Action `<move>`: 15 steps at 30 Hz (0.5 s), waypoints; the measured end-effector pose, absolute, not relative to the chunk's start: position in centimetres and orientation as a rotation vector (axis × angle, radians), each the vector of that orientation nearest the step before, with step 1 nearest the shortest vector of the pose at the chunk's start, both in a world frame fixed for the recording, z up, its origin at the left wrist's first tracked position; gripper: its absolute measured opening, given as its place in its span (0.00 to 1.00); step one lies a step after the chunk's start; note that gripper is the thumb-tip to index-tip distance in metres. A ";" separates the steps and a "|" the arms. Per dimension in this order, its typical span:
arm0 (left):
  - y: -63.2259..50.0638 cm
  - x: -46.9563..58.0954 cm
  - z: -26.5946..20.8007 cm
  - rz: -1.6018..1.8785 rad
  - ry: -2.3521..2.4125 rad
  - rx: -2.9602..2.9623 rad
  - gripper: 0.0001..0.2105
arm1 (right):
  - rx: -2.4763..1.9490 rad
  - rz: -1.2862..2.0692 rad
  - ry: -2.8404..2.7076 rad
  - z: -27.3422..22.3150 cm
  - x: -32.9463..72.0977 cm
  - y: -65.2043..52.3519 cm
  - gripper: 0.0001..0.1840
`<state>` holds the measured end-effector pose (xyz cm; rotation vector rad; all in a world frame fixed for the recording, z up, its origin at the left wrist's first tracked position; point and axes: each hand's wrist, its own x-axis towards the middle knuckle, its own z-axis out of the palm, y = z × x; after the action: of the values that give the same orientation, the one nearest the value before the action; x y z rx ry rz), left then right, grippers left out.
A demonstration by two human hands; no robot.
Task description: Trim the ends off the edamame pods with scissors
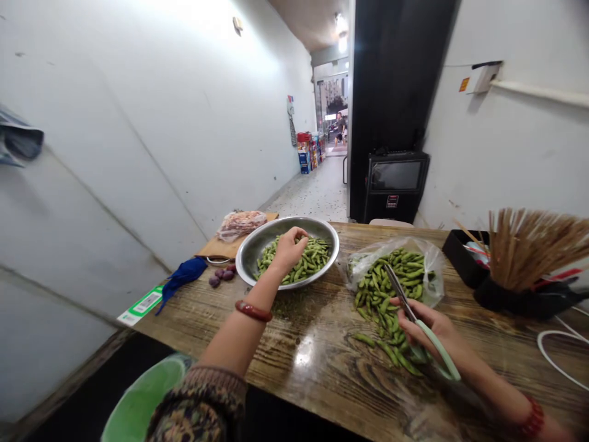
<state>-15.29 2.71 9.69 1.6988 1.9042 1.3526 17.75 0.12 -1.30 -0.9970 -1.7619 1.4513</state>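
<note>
My left hand [291, 245], a red bangle on its wrist, hovers over a wide metal bowl [246, 252] with its fingers curled together. Whatever lies between those fingertips is hidden. Green soybean pods [313, 261] fill the bottom of the bowl. In my right hand [427, 325] is a pair of scissors [437, 347] with pale green handles, its blades pointing up and away. Just beyond the blades, more pods [375, 291] spill out of a clear plastic bag [435, 270] onto the wooden table [317, 368].
Purple-red bulbs [223, 275], a blue cloth [184, 279] and a bagged pinkish food [242, 224] on a board [221, 247] lie left of the bowl. Skewers [529, 252] stand in a black holder at right. A green bin [142, 399] sits below the table's front edge.
</note>
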 end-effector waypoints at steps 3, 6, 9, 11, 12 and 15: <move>3.3 -16.3 9.7 1.240 1.853 1.807 0.10 | -0.938 1.388 -1.902 0.9 16.5 0.6 0.25; 3.2 -17.3 10.0 1.135 1.801 1.937 0.16 | -0.846 1.196 -2.074 3.3 14.6 1.8 0.25; 2.1 -18.7 10.2 0.937 1.857 2.202 0.17 | -0.779 0.814 -2.247 5.4 12.4 3.3 0.24; 0.8 -19.7 10.1 0.720 1.810 2.328 0.14 | -0.751 0.578 -2.367 6.5 10.7 4.3 0.24; 0.1 -20.0 10.0 0.623 1.777 2.366 0.13 | -0.711 0.518 -2.447 7.1 9.7 4.7 0.24; -1.9 -20.9 9.3 0.385 1.687 2.410 0.11 | -0.621 0.488 -2.533 8.1 6.7 6.2 0.21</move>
<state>-20.88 -1.86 9.35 2.4095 1.6869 0.3853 6.71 6.17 8.13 -0.6211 -2.5328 0.4876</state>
